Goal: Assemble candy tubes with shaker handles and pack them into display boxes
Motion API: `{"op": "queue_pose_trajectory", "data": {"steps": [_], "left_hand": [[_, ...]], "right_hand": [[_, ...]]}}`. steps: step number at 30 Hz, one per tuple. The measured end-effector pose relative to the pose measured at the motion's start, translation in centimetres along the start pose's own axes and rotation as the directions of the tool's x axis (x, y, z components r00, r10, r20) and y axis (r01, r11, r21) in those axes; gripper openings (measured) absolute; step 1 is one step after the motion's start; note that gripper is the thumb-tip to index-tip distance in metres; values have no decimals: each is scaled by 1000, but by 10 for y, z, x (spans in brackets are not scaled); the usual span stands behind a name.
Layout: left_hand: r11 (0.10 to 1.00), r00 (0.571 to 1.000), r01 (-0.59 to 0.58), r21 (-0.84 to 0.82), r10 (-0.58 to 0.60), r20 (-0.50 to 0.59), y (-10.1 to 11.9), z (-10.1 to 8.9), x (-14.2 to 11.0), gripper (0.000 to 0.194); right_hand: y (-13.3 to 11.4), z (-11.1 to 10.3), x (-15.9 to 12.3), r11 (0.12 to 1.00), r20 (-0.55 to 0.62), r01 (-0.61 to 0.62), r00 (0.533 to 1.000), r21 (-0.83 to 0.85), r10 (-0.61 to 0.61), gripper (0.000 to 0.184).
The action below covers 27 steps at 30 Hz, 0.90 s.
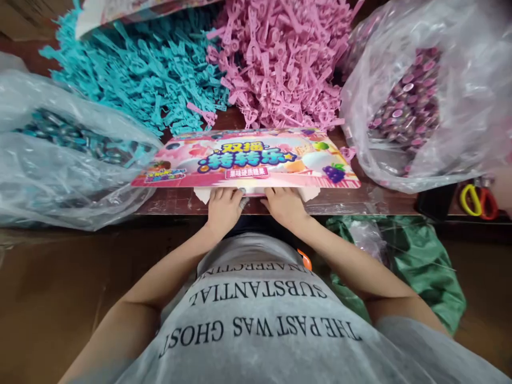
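A printed cardboard display box (248,160) lies at the near edge of the table, its colourful lid panel with fruit pictures and Chinese lettering raised toward me. White flaps (312,193) stick out beneath the panel on both sides. My left hand (224,209) grips the box's near edge left of its middle, with the fingertips partly hidden under the panel. Close beside it, my right hand (285,207) holds the same edge, fingers bent over the folded card. Past the box lie a heap of turquoise plastic clip-like pieces (148,80) and a heap of pink ones (280,64).
A clear plastic bag (80,181) of turquoise capsule-like pieces stands at the left, another bag (384,165) with pink ones at the right. Scissors (478,200) lie beside a dark flat object (436,201). Another printed card (116,13) rests on the turquoise heap. Below hangs a green bag (424,266).
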<state>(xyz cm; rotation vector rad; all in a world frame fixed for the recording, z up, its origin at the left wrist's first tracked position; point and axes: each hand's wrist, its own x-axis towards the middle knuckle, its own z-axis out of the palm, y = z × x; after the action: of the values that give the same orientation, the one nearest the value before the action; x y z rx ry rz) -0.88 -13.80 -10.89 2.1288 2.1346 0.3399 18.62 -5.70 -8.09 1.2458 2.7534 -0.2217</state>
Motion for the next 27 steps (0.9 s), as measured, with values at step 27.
{"op": "queue_pose_trajectory", "data": {"steps": [27], "left_hand": [[815,824,-329,-478,495,277,-130,-94,71,35]], "right_hand": [[153,-22,-9,865,-80,501,861,-33,-502,58]]}}
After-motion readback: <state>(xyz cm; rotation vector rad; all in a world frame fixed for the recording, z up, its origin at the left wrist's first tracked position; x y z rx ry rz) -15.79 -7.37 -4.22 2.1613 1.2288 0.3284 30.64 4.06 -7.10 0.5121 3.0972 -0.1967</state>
